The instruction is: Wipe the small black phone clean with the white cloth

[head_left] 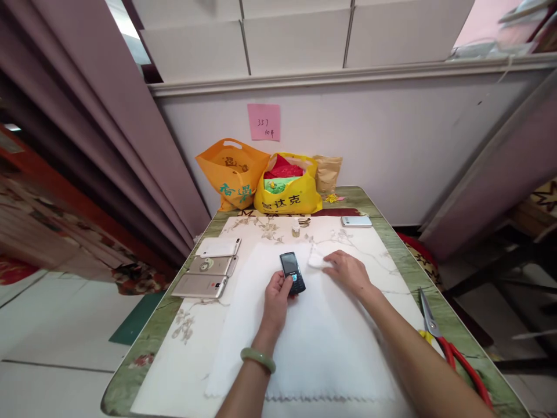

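Red-handled steel scissors [430, 325] along right edge of green marbled table [134, 371]. Your left hand [277, 291] firmly round black keypad phone [290, 265], midway between side edges; right hand [350, 271], fingertips together, pinches white scalloped cloth [315, 259]. Both in grasp; cloth not yet touching phone.

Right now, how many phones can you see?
5: a keypad phone in the left hand; a white phone, stickered phone and gold phone on the table at left; a silver phone, far right. Others may be hidden.
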A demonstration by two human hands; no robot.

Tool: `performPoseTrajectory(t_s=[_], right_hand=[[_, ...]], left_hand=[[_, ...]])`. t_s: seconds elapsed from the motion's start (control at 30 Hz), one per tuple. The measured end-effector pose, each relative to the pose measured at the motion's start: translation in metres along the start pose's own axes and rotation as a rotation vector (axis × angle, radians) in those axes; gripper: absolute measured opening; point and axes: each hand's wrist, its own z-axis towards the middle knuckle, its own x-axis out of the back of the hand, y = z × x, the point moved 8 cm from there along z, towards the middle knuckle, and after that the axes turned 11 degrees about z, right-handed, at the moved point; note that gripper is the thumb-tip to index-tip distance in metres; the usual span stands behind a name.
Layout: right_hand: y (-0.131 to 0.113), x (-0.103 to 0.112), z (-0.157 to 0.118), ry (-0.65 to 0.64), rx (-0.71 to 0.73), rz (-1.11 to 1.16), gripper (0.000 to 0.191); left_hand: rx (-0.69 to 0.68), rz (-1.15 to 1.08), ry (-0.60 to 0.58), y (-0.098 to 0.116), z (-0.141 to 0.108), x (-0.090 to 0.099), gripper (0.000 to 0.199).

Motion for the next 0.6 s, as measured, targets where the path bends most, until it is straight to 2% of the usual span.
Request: performPoseTrajectory(t_s=[0.07, 0.23, 0.33, 0.4, 0.53, 0.6], right_hand=[[0.011, 0.008, 0.005, 0.069, -0.027, 0.018, 0.017], [0.027, 0.037, 0.005, 0.253, -0.109, 0.097, 0.024], [0.030, 0.041, -0.001, 0.320, -0.203, 0.147, 0.027], [0.020, 0.038, -0.006, 0.364, -0.186, 0.184, 0.031], [-0.021, 0.025, -0.026, 0.477, -0.005, 0.337, 0.036], [-0.045, 0.013, -0.038, 0.418, 0.104, 0.423, 0.034]], left_hand=[[-0.011, 0.001, -0.011, 0.001, 0.000, 0.000, 0.040], [-0.020, -0.007, -0.018, 0.001, -0.002, 0.000, 0.038], [-0.026, -0.016, -0.037, 0.001, -0.003, -0.002, 0.039], [-0.044, -0.007, -0.066, 0.001, -0.004, -0.005, 0.038], [-0.101, 0.029, -0.117, 0.002, -0.007, -0.010, 0.033], [-0.140, 0.038, -0.123, 0.004, -0.007, -0.010, 0.029]])
